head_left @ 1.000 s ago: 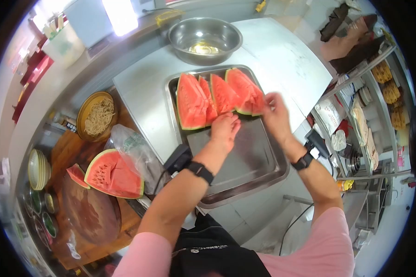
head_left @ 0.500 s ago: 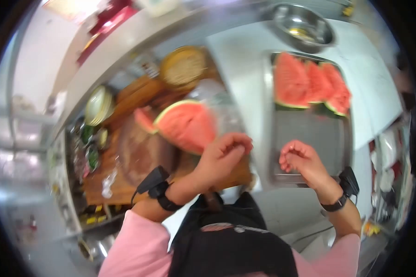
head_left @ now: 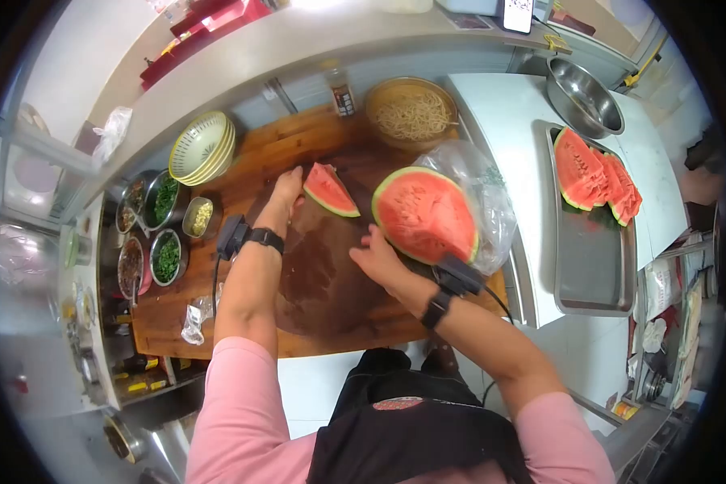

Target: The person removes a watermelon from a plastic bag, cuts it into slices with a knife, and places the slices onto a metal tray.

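Note:
A small wedge of watermelon [head_left: 329, 192] lies on the round dark chopping board [head_left: 319, 266]. Just left of it is my left hand [head_left: 286, 192], fingertips close to the red flesh and fingers partly hidden from above. A much larger cut piece of watermelon [head_left: 427, 211] rests on the board's right side, red face up. Beside its lower left rind is my right hand [head_left: 379, 256], thumb and fingers apart and nothing in them.
A steel tray [head_left: 593, 274] with several watermelon slices [head_left: 582, 169] stands on the white counter at right, near a steel bowl [head_left: 585, 97]. A clear plastic bag [head_left: 496, 214] touches the large piece. Noodles fill a basket [head_left: 411, 117]; stacked bowls [head_left: 202, 149] and chopped greens [head_left: 167, 258] sit left.
Both hands have moved left, from near the tray and the large piece to over the chopping board. My view has swung left, bringing the small wedge into clear sight.

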The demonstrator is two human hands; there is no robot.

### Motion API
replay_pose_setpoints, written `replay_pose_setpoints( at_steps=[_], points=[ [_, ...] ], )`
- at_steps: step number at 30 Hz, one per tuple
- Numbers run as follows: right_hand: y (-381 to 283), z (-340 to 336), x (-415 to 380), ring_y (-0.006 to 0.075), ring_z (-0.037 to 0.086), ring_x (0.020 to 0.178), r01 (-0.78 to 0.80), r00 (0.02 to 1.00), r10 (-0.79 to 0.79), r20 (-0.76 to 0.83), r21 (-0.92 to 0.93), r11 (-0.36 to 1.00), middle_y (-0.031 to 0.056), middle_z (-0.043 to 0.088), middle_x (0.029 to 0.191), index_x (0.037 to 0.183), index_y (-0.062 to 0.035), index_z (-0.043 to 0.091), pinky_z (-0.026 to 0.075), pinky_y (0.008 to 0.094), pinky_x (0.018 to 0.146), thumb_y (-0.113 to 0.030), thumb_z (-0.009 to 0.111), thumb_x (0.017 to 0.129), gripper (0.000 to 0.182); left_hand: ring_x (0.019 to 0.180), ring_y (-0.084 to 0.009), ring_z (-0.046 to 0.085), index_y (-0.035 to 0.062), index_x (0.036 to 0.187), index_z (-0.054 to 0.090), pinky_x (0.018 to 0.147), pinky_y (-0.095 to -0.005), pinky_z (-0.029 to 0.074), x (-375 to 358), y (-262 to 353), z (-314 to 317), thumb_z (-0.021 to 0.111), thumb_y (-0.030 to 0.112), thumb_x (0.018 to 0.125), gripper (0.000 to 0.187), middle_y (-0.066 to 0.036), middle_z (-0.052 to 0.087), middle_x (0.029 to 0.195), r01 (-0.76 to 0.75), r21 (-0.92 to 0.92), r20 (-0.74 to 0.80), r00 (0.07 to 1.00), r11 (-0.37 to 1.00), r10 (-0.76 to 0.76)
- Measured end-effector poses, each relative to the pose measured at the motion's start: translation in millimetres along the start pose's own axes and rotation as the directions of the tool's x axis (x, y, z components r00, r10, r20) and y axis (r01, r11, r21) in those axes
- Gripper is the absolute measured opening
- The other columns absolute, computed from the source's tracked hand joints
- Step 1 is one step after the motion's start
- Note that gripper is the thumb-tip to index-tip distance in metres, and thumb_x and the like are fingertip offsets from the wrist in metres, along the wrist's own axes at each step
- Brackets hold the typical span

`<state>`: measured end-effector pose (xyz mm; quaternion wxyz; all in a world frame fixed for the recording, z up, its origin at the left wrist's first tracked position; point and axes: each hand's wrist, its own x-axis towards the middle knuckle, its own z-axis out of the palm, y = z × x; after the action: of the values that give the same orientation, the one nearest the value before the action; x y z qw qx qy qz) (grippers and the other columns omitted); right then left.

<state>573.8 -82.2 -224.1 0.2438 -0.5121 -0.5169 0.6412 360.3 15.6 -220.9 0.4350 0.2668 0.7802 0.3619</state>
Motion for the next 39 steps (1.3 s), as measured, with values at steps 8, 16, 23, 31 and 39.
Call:
replay_pose_setpoints(
  at_steps=[8,16,23,31,39],
  points=[
    [10,31,79,0.0241,0.058,0.071,0.088,0.941,-0.167,-0.295,-0.262,0.961,0.0136,0.06,0.078,0.106,0.001,0.047,0.046,0.0347,0.066,-0.01,0.05,0.077,0.031,0.085,-0.0164,0.049,0.0106,0.1,0.055,0.076,-0.0316,0.038,18,-19,-14,0.042,0.037,0.086,0.033,-0.001,0.055,0.094,-0.004,-0.07,0.219,0.976,0.998,0.019],
    [-34,13,-7,0.0131,0.057,0.077,0.532,0.825,-0.501,-0.261,0.063,0.844,0.0082,0.053,0.09,0.11,-0.0002,0.046,0.047,0.0242,0.066,-0.006,0.052,0.083,0.028,0.103,-0.0136,0.05,0.0054,0.121,0.043,0.085,-0.0294,0.042,-81,-7,-55,0.042,0.021,0.088,0.036,-0.005,0.049,0.116,0.1,-0.672,0.528,0.759,0.734,0.381],
    [-55,-91,-100,0.0085,0.052,0.083,0.393,0.896,-0.431,-0.109,0.648,0.652,0.0035,0.051,0.098,0.118,-0.0071,0.041,0.046,0.0236,0.069,-0.012,0.045,0.088,0.031,0.099,-0.0156,0.052,0.0025,0.118,0.04,0.083,-0.0287,0.046,-223,33,26,0.04,0.017,0.09,0.032,-0.008,0.05,0.11,0.323,-0.798,0.566,0.692,0.509,0.448],
    [-25,-278,-207,0.0286,0.041,0.113,0.472,0.879,-0.332,-0.343,0.721,0.507,0.0154,0.045,0.117,0.128,-0.0099,0.024,0.033,0.041,0.096,-0.038,0.034,0.09,0.048,0.107,-0.0189,0.046,0.0021,0.123,0.034,0.09,-0.0322,0.038,-368,53,228,0.037,0.011,0.091,0.034,-0.008,0.043,0.12,0.389,-0.68,0.723,0.497,0.621,0.48],
    [1,-453,-283,0.0256,0.055,0.093,0.352,0.928,-0.025,-0.371,0.855,0.38,0.016,0.054,0.102,0.109,-0.0019,0.045,0.046,0.0356,0.083,-0.032,0.032,0.091,0.037,0.103,-0.0181,0.047,0.0001,0.12,0.038,0.086,-0.0304,0.04,-409,80,360,0.04,0.01,0.089,0.033,-0.011,0.047,0.115,0.133,-0.287,0.887,0.411,0.949,0.211]
  ],
)
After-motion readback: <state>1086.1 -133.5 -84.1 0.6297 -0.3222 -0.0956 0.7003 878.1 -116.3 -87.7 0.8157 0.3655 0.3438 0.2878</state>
